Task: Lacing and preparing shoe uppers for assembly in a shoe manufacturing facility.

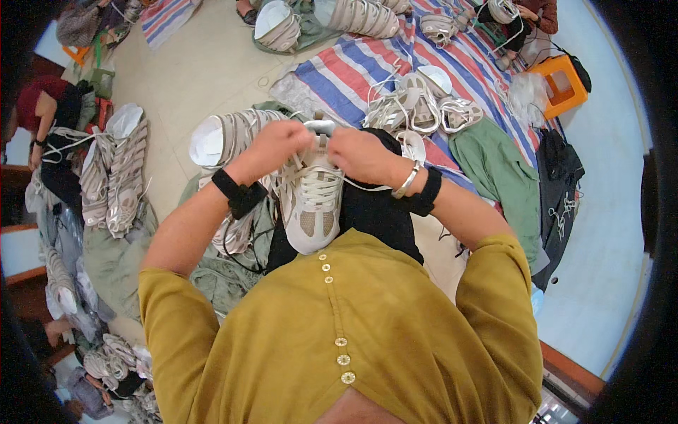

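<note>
A beige and white sneaker rests on my lap, its toe pointing toward me. White shoelaces cross its front, and a loose length trails off to the right across my dark trousers. At the left side of the shoe's tongue, my left hand is closed, its fingertips pinching the upper near the top. Opposite it, my right hand is closed too, pinching at the top eyelets where the lace runs. The fingers partly hide what lies between them.
Nested sneaker uppers lie just left of the shoe. Laced sneakers sit ahead on a striped sheet. Green cloth and an orange stool are at the right. More stacked uppers and a person are at the left.
</note>
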`<state>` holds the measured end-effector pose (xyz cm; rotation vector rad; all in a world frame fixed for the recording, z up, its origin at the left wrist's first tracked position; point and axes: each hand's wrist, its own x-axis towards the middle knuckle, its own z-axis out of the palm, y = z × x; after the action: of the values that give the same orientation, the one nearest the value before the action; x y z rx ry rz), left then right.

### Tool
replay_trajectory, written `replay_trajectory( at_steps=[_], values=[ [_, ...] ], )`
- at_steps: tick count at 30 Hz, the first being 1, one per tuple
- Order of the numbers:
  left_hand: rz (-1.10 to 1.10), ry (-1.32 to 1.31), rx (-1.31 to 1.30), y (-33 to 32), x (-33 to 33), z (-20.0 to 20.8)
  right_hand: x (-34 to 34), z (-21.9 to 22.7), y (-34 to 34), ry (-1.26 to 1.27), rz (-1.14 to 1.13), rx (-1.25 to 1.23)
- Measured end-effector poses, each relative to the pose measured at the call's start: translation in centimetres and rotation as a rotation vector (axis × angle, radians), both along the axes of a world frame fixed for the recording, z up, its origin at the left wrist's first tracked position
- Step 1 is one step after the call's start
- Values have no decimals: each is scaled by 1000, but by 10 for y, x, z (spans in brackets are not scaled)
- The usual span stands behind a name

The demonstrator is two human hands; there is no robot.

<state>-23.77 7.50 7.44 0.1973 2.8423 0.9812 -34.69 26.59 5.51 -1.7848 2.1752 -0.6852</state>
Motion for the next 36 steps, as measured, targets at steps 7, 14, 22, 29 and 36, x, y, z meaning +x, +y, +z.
replay_trajectory(
  at_steps=[7, 14, 22, 29, 36],
  values=[
    [423, -186, 1030, 1, 14, -6, -3, 42, -18, -1332, -391, -127],
    [435, -119, 1147, -1, 27, -18, 37, 24, -23, -1485, -340, 25],
    [490, -132, 1228, 6, 21, -14, 29, 40, -22, -1100, -338, -85],
    [489, -150, 1152, 2, 23, -14, 21, 174, 2, -427, -193, -910],
    [176, 74, 851, 34, 23, 64, 35, 180, 5, 81, 217, -918]
  ],
)
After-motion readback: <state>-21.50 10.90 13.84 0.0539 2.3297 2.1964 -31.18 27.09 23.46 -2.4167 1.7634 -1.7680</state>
